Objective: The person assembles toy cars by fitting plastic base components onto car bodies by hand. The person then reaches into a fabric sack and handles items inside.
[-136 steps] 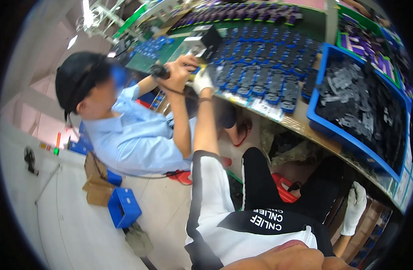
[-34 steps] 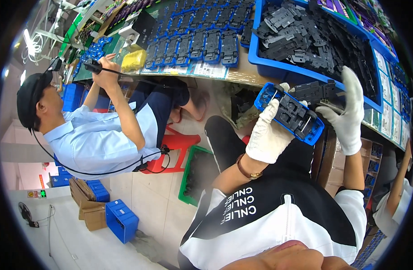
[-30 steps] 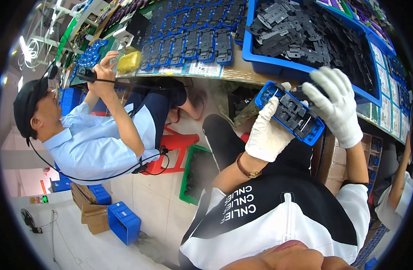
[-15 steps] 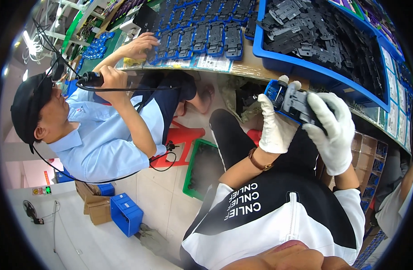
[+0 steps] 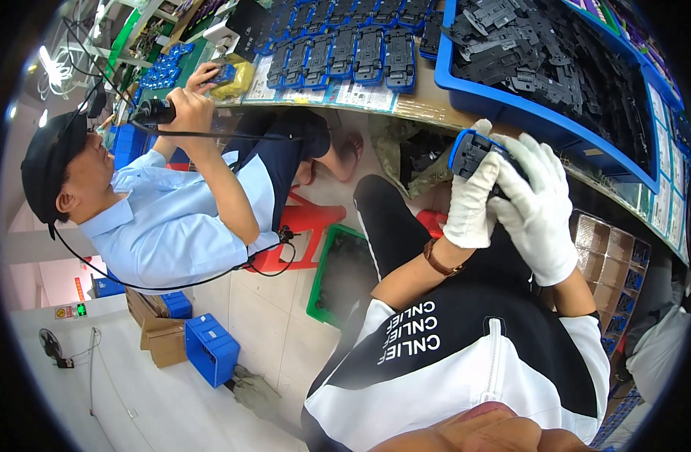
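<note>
My white-gloved left hand (image 5: pixel 471 207) is closed around a toy car (image 5: pixel 470 153) with a blue shell and a black chassis plate facing up. Fingers of my right hand (image 5: pixel 540 215), also gloved, press on the near right end of the car, partly covering it. Both hands are above my lap, just off the table edge. Beyond them stands a blue bin (image 5: pixel 545 126) heaped with loose black chassis plates (image 5: pixel 522 56). Rows of similar blue-and-black cars (image 5: pixel 336 56) lie on the table left of the bin.
At the left a person (image 5: pixel 172 218) in a light blue shirt holds a black, corded cylindrical tool (image 5: pixel 155 111) and a blue part beside a yellow bag (image 5: pixel 236 81). A green crate (image 5: pixel 315 290) and red stool (image 5: pixel 296 218) stand on the floor. A compartmented box (image 5: pixel 598 245) is at right.
The black plate has come down into the blue shell, and my right hand has closed in against it. The co-worker's far hand has moved from the car rows to the yellow bag.
</note>
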{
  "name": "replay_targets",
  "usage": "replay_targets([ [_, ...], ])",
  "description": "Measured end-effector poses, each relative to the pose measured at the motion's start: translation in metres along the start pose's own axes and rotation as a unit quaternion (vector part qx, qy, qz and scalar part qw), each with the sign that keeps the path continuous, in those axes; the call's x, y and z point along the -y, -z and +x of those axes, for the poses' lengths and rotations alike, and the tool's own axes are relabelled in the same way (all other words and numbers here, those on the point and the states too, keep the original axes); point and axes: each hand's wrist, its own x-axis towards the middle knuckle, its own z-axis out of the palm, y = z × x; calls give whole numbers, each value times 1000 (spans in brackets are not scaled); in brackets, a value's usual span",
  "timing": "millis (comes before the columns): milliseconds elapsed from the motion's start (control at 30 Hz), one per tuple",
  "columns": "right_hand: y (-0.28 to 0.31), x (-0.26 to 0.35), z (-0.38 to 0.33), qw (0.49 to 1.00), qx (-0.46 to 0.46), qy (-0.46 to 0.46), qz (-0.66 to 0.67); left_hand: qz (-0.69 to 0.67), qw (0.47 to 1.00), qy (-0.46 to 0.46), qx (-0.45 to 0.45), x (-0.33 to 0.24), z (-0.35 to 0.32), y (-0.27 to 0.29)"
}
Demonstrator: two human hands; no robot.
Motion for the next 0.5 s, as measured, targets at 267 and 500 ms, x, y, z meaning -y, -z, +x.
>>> replay_targets([
  [267,-14,-18,-32,728,9,-314,610,-22,999,-46,-17,-6,5,-8],
  [500,-18,-17,-39,691,-12,-342,637,12,999,-47,21,-8,3,-9],
])
